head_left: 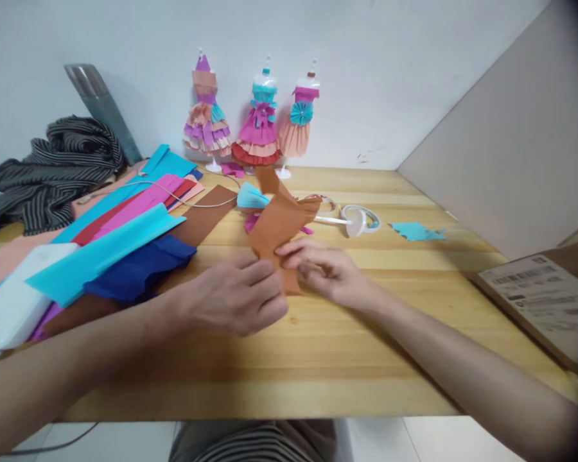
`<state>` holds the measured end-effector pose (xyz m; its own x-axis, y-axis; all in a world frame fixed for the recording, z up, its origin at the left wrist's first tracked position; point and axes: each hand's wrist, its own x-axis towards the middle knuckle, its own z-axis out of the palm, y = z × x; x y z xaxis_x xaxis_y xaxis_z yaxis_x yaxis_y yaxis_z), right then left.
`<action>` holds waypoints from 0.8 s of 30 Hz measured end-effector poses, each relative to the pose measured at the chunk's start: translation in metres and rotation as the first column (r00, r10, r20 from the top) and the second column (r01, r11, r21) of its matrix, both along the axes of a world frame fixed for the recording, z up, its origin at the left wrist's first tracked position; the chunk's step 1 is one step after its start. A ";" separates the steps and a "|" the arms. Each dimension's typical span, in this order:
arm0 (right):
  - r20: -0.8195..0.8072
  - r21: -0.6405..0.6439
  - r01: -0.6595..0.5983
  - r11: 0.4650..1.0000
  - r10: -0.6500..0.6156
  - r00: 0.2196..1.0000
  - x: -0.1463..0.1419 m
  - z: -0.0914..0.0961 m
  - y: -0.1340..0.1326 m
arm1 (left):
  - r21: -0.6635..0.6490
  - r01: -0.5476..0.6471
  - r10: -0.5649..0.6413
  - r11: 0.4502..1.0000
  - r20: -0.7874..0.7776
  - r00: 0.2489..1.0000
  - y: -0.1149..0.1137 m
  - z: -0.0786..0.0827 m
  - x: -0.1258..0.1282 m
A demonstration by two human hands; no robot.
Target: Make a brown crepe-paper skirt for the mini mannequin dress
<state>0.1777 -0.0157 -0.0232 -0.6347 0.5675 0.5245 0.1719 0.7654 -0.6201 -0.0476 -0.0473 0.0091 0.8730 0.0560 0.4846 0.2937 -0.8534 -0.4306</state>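
Both the left hand (236, 298) and right hand (330, 273) pinch the near end of a brown paper strip (277, 224) over the counter (318, 359), fingers (293, 251) closed on it. Its long axis runs away from the person, far end tilting up toward three dolls (260, 122).

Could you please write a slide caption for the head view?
Left hand and right hand pinch brown crepe paper at a wooden table.

Brown paper strip (277, 228), turquoise sheet (101, 251), black-and-grey striped cloth (58, 170).
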 end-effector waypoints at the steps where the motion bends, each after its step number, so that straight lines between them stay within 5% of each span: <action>1: 0.032 -0.051 0.002 0.999 0.000 1.000 0.002 -0.010 -0.002 | -0.092 -0.036 0.033 0.995 -0.041 0.999 -0.003 -0.013 -0.003; 4: 0.086 -0.145 0.046 0.988 -0.034 0.996 0.004 -0.026 -0.005 | -0.365 -0.135 0.078 0.921 -0.166 0.983 -0.008 -0.036 -0.011; 7: 0.130 -0.151 0.047 0.987 -0.027 0.991 0.004 -0.024 -0.005 | -0.534 -0.157 0.065 0.831 -0.187 0.980 -0.010 -0.038 -0.016; 16: 0.263 0.071 -0.106 0.992 0.084 0.961 0.001 -0.017 -0.022 | -0.771 -0.065 0.248 0.633 0.122 0.961 -0.006 -0.054 -0.025; 18: 0.334 0.078 -0.181 0.980 0.145 0.931 -0.003 -0.016 -0.028 | -0.775 -0.049 0.241 0.629 0.135 0.961 -0.005 -0.055 -0.027; 21: 0.330 -0.012 -0.282 0.959 0.271 0.904 -0.007 -0.013 -0.036 | -0.708 -0.076 0.192 0.702 0.085 0.978 -0.008 -0.051 -0.028; 24: 0.215 0.017 -0.158 0.987 0.151 0.965 -0.004 -0.014 -0.034 | -0.580 -0.118 0.149 0.806 0.006 0.989 -0.010 -0.048 -0.027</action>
<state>0.1738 -0.0494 -0.0369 -0.8120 0.4385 0.3853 0.1752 0.8127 -0.5557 -0.0744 -0.0571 -0.0389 0.8124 0.4526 0.3676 0.4303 -0.8908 0.1458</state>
